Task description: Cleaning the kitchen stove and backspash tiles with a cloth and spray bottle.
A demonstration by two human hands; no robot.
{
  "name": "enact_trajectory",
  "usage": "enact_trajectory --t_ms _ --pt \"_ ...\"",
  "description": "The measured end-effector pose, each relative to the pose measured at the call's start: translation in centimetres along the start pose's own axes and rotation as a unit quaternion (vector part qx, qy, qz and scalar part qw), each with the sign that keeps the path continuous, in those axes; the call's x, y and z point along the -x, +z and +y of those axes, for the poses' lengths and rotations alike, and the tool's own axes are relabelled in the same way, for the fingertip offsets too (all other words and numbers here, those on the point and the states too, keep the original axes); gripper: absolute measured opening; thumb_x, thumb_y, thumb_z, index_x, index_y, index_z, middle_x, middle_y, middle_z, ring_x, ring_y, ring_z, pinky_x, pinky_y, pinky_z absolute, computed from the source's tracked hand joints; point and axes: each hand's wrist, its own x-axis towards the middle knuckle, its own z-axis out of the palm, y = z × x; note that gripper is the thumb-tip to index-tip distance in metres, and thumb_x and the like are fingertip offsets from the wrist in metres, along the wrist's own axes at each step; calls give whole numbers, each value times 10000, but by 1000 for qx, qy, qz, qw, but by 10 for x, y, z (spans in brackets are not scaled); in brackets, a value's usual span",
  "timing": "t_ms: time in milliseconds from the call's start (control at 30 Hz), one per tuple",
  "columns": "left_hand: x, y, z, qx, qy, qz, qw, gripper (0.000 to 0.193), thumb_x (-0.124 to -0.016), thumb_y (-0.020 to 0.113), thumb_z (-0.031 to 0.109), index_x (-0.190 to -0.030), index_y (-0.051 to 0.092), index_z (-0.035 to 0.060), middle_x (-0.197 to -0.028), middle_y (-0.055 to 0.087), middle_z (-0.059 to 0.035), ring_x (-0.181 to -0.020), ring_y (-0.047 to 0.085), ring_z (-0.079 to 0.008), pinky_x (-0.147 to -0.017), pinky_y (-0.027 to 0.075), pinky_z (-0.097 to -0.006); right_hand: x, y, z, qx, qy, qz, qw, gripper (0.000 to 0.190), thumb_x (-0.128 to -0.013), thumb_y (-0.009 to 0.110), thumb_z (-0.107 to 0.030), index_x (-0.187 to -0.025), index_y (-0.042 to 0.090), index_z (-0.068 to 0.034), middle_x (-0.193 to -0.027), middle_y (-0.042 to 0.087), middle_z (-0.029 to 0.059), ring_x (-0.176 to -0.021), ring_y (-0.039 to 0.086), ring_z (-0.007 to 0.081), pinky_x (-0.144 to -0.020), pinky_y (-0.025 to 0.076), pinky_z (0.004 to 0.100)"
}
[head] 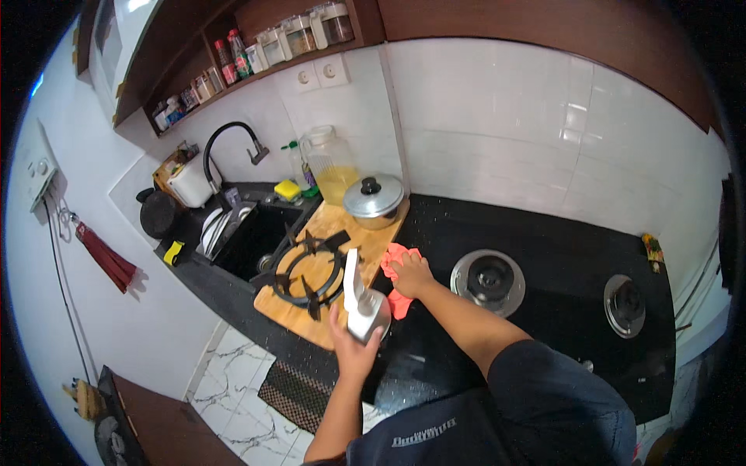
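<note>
My left hand (355, 355) grips a white-and-silver bottle (370, 317) with a long white head that looks like a sprayer. The bottle is held over the front right edge of a wooden board (274, 303). Under my right hand (415, 276), a crumpled coral cloth (400, 304) is pressed against the black glass hob (434, 338), just beside the board. To the right of that hand is a round gas burner (488, 281) without a pan support. A black iron pan support (339, 279) lies on the board. White specks or droplets dot the hob's front.
A lidded metal pot (373, 201) and a plastic jug of yellow liquid (335, 177) stand at the board's back. Left of it is a black sink (247, 239) with a curved faucet (208, 154). A smaller burner (625, 306) sits at right. A spice shelf (262, 73) overhangs the sink.
</note>
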Motion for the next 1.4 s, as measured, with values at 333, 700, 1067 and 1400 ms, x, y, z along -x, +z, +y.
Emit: enact_trajectory --t_ms 333,700,1067,1400 --pt "-10 -19 -4 -23 -21 -45 998 668 -678 743 167 -1217 402 -31 -1054 566 -232 -978 570 -360 -837 448 -393 56 -22 -61 12 -44 -106 993 448 -803 539 -334 -1238 511 -226 -1238 428 137 -1176 368 326 -935 319 456" --pt "46 -145 15 -8 -92 119 989 657 -696 755 156 -1205 401 -61 -1053 559 -164 -971 547 -236 -876 422 -324 130 -21 -122 -27 -146 -61 987 436 -732 602 -288 -1166 574 -252 -1124 490 108 -1069 429 297 -832 342 440" --pt "78 -165 -1 -5 -159 121 980 796 -708 757 224 -1293 318 -90 -1245 446 -231 -1159 446 -293 -993 329 -368 204 -12 -135 -125 -270 -14 955 360 -671 635 -220 -1031 633 -206 -1190 489 118 -1103 421 313 -867 347 434" --pt "74 -133 12 44 -127 36 990 736 -733 741 161 -1281 317 -89 -1220 438 -208 -1119 449 -268 -962 353 -352 343 -88 -52 -157 -96 -64 981 238 -642 647 -184 -879 662 -192 -1122 539 56 -1057 463 305 -870 351 433"
